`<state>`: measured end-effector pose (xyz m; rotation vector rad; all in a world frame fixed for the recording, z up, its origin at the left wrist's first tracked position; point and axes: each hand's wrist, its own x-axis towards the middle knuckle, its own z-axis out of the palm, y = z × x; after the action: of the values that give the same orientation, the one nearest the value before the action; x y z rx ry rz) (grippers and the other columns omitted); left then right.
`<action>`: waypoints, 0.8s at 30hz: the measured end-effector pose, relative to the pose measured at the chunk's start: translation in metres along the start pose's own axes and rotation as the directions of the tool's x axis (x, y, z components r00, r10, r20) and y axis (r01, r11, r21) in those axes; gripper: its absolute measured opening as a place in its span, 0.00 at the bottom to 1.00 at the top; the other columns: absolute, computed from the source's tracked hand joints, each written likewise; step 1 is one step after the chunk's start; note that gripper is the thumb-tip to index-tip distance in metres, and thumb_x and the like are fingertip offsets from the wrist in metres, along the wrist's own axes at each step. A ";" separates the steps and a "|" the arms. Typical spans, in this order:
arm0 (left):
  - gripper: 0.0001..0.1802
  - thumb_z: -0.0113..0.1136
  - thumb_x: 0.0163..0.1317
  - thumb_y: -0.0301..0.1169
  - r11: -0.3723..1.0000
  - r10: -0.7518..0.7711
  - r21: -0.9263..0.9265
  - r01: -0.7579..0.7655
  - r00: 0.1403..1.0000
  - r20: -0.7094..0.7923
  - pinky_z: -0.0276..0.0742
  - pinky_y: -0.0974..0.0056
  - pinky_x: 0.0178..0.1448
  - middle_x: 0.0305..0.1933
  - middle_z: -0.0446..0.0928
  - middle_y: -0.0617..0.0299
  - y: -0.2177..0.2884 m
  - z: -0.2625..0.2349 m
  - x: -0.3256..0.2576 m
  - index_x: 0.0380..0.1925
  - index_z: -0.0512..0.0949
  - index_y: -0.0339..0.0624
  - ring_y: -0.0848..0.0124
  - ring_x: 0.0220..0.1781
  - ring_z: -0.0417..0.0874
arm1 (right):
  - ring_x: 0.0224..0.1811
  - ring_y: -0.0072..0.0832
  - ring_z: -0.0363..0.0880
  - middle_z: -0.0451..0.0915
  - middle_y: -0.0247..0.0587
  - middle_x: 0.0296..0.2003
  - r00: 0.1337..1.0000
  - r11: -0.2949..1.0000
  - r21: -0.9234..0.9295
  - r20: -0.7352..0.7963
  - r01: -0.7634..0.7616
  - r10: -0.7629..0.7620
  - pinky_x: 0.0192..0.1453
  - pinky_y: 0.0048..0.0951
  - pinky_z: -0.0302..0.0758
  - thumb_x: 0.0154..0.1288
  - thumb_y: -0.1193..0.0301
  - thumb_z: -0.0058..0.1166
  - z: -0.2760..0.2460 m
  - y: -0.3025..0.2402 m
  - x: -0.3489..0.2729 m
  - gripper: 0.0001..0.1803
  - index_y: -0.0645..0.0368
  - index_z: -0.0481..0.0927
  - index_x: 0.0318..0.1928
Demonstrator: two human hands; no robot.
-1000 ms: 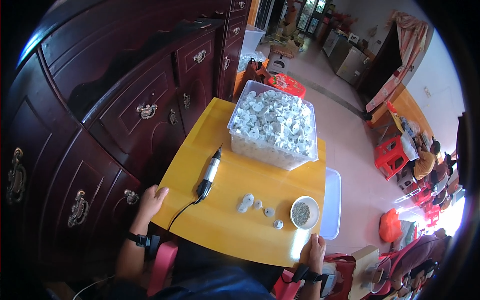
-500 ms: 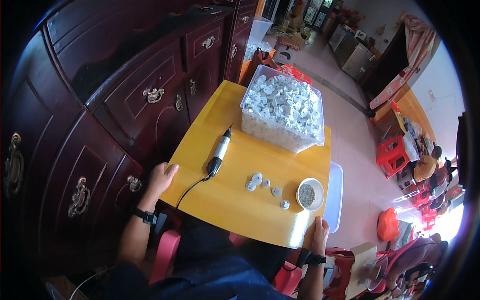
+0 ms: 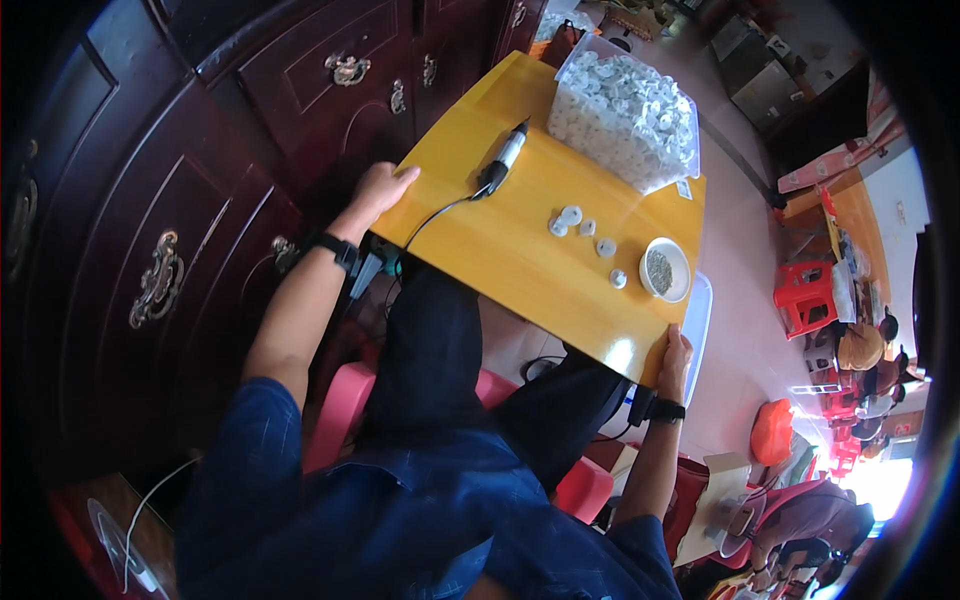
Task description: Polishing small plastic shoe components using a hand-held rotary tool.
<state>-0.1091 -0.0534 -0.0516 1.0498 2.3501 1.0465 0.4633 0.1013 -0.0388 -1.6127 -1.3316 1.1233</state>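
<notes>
Since half a second earlier the small yellow wooden table [image 3: 520, 255] has swung round and slid toward the upper right of the head view, and more of the seated person's dark blue shirt and trousers now fills the lower part of the picture.

Head view: the left hand [image 3: 378, 188] rests on the table's near left corner, fingers laid flat along the edge; whether it grips the edge cannot be told. The right hand [image 3: 676, 358] clasps the table's near right corner, fingers curled over the edge. The two hands are well apart, one at each end of the near side, and each wrist carries a dark band.

On the table, a grey and black pen-shaped rotary tool [image 3: 502, 160] lies toward the left side, its black cord [image 3: 432, 214] trailing off the near edge just beside the left hand. A clear plastic tub heaped with small white round parts [image 3: 626, 122] stands at the table's far end. Several loose white round parts [image 3: 570, 216] lie near the table's middle, and a small white bowl holding grey grit [image 3: 664, 270] sits near the right edge, not far from the right hand.

Left of the table stands a dark carved wooden cabinet with brass handles [image 3: 160, 180]. Beneath the table's near side a pink plastic stool [image 3: 345, 400] shows under the person. Right of the table lies a pale tiled floor [image 3: 745, 200], and beyond it a red plastic stool [image 3: 803, 298].
</notes>
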 end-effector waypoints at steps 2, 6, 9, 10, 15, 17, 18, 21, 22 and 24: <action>0.32 0.59 0.61 0.54 0.996 -0.050 -0.078 0.050 0.999 0.000 0.79 0.52 0.44 0.35 0.83 0.39 -0.002 0.003 0.004 0.35 0.82 0.27 0.50 0.41 0.86 | 0.28 0.24 0.73 0.78 0.35 0.27 1.000 1.000 -0.002 0.007 -0.005 0.005 0.33 0.29 0.71 0.71 0.55 0.51 0.007 -0.004 0.002 0.23 0.67 0.80 0.36; 0.31 0.59 0.61 0.53 0.994 -0.066 -0.084 0.070 0.997 0.045 0.79 0.53 0.45 0.37 0.84 0.40 -0.002 0.007 0.006 0.36 0.82 0.27 0.51 0.41 0.87 | 0.31 0.25 0.77 0.80 0.38 0.32 0.999 0.999 0.005 0.020 -0.047 0.047 0.36 0.29 0.74 0.72 0.55 0.51 0.005 0.000 0.010 0.24 0.69 0.80 0.42; 0.31 0.60 0.62 0.53 0.984 -0.059 -0.166 0.070 0.995 0.075 0.79 0.54 0.46 0.38 0.84 0.41 -0.009 0.011 0.015 0.37 0.82 0.28 0.52 0.42 0.86 | 0.32 0.25 0.76 0.80 0.38 0.32 0.997 0.996 0.090 0.076 -0.009 0.002 0.36 0.29 0.73 0.71 0.55 0.51 0.005 0.005 0.016 0.24 0.69 0.79 0.42; 0.31 0.60 0.62 0.53 0.984 -0.053 -0.166 0.067 0.995 0.082 0.79 0.54 0.46 0.38 0.84 0.41 -0.010 0.013 0.014 0.37 0.82 0.28 0.52 0.42 0.86 | 0.32 0.25 0.76 0.80 0.38 0.32 0.998 0.996 0.090 0.067 -0.011 0.005 0.36 0.29 0.73 0.71 0.55 0.51 0.003 0.007 0.018 0.24 0.69 0.79 0.42; 0.27 0.63 0.60 0.49 0.998 0.026 0.055 -0.022 0.997 -0.073 0.78 0.53 0.53 0.44 0.82 0.43 -0.008 0.001 -0.008 0.47 0.79 0.34 0.52 0.49 0.84 | 0.40 0.25 0.78 0.80 0.39 0.40 0.973 0.992 -0.124 0.230 0.017 0.012 0.43 0.28 0.75 0.73 0.53 0.48 -0.014 0.002 0.007 0.26 0.69 0.78 0.48; 0.27 0.66 0.58 0.42 0.979 0.188 0.127 -0.162 0.954 -0.233 0.77 0.52 0.57 0.53 0.79 0.45 -0.014 -0.007 -0.023 0.53 0.76 0.38 0.52 0.55 0.81 | 0.40 0.25 0.78 0.81 0.39 0.41 0.976 0.995 -0.090 0.215 0.045 -0.024 0.43 0.28 0.75 0.72 0.52 0.49 -0.023 0.011 -0.001 0.27 0.68 0.78 0.50; 0.25 0.65 0.59 0.40 0.946 0.321 0.147 -0.290 0.901 -0.291 0.77 0.53 0.56 0.54 0.78 0.47 -0.010 -0.016 -0.037 0.53 0.76 0.39 0.54 0.54 0.80 | 0.40 0.25 0.78 0.81 0.40 0.42 0.979 0.996 -0.058 0.195 0.071 -0.058 0.42 0.27 0.74 0.72 0.52 0.50 -0.031 0.019 -0.008 0.27 0.68 0.78 0.51; 0.19 0.65 0.61 0.37 0.915 0.386 0.052 -0.401 0.829 -0.405 0.79 0.60 0.50 0.45 0.81 0.52 0.020 -0.045 -0.104 0.49 0.78 0.40 0.64 0.45 0.83 | 0.42 0.24 0.79 0.81 0.40 0.44 0.993 0.998 -0.055 0.114 -0.022 0.028 0.42 0.27 0.75 0.72 0.52 0.51 -0.047 0.019 -0.044 0.26 0.62 0.76 0.57; 0.15 0.65 0.61 0.36 0.912 0.358 -0.061 -0.405 0.860 -0.364 0.78 0.63 0.44 0.39 0.81 0.55 0.022 -0.052 -0.122 0.45 0.80 0.40 0.69 0.39 0.82 | 0.42 0.24 0.79 0.81 0.40 0.43 0.996 0.995 -0.052 0.038 -0.083 0.086 0.41 0.27 0.76 0.72 0.53 0.51 -0.051 0.017 -0.056 0.26 0.59 0.75 0.59; 0.12 0.64 0.61 0.35 0.899 0.335 -0.175 -0.401 0.889 -0.314 0.78 0.66 0.39 0.33 0.81 0.59 0.030 -0.057 -0.155 0.41 0.81 0.40 0.74 0.33 0.81 | 0.37 0.23 0.79 0.80 0.37 0.39 0.997 0.997 0.009 0.004 -0.079 0.079 0.37 0.25 0.75 0.72 0.54 0.52 -0.064 0.036 -0.066 0.22 0.55 0.76 0.56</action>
<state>-0.0250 -0.1844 0.0130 1.3678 2.1956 1.6689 0.5303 0.0291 -0.0403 -1.6703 -1.2724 1.1780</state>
